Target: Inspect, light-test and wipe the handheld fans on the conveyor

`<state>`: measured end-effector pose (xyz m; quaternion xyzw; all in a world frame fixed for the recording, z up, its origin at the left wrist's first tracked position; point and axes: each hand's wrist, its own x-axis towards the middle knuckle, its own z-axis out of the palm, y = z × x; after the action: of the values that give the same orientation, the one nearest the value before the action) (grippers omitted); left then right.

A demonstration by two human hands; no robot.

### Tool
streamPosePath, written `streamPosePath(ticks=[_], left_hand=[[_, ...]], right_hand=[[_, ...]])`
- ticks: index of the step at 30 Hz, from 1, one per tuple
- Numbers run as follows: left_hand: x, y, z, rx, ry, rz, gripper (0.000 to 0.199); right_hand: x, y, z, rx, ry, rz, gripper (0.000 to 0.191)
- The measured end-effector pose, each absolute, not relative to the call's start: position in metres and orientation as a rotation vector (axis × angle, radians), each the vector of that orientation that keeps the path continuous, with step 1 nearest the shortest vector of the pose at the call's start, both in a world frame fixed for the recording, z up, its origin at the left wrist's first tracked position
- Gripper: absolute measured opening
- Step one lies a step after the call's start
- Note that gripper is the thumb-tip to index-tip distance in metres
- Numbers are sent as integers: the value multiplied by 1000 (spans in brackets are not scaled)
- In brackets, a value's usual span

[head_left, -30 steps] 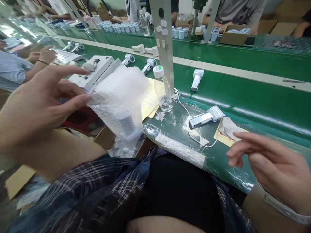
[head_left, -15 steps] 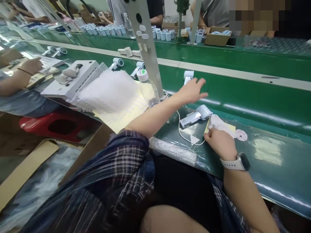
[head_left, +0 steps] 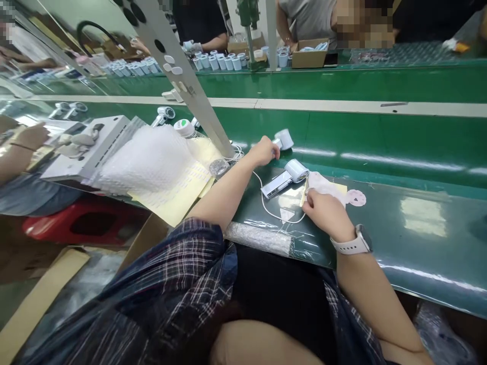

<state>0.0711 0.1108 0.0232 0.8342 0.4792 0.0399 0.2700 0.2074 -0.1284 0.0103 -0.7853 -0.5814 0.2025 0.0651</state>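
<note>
My left hand (head_left: 264,151) is closed round the handle of a light blue handheld fan (head_left: 284,139), its blurred round head tilted up over the green belt. On the bench just in front lies a second light blue fan (head_left: 278,184), its head turned toward my right hand. My right hand (head_left: 327,214) has its fingers pinched at the left edge of a crumpled white cloth (head_left: 321,183). Under the cloth a yellow sheet (head_left: 340,188) shows, and a round pale pink sticker (head_left: 356,197) lies beside it. My right fingertips are partly hidden.
A slanted metal post (head_left: 198,96) rises left of my left arm. Bubble wrap (head_left: 146,157), a yellow label sheet (head_left: 173,203) and a white box (head_left: 89,147) lie to the left, near a co-worker's hand (head_left: 32,139). A white cable (head_left: 266,209) loops before me; wrapped plastic (head_left: 258,238) lies along the bench edge.
My left hand was spread above the belt beyond a fan; now it has closed on that fan and drawn it nearer. My right hand stays at the cloth. The whole view has shifted.
</note>
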Motion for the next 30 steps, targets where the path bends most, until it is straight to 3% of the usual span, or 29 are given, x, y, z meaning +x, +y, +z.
streamPosePath(ticks=[2, 5, 8, 12, 14, 19, 24, 30], left_hand=[[48, 84, 24, 2286, 1162, 13, 19], [33, 43, 19, 2331, 1051, -45, 32], [43, 23, 8, 2432, 1042, 27, 44], [52, 33, -2, 2229, 986, 247, 50], [44, 38, 2, 2006, 953, 384, 53], [18, 19, 30, 1326, 560, 751, 80], [12, 12, 35, 1149, 365, 794, 105], [9, 19, 19, 1093, 442, 703, 99]], right_hand=[[207, -131, 13, -2278, -1703, 635, 13], [202, -133, 16, -2150, -1614, 675, 16], [198, -132, 14, -1996, -1508, 797, 5], [201, -129, 4, -1584, -1180, 1183, 48], [204, -128, 1, -1500, -1133, 1267, 53], [195, -127, 4, -1467, -1150, 1198, 51], [169, -135, 14, -1476, -1213, 1092, 51], [142, -133, 16, -1462, -1241, 1105, 56]])
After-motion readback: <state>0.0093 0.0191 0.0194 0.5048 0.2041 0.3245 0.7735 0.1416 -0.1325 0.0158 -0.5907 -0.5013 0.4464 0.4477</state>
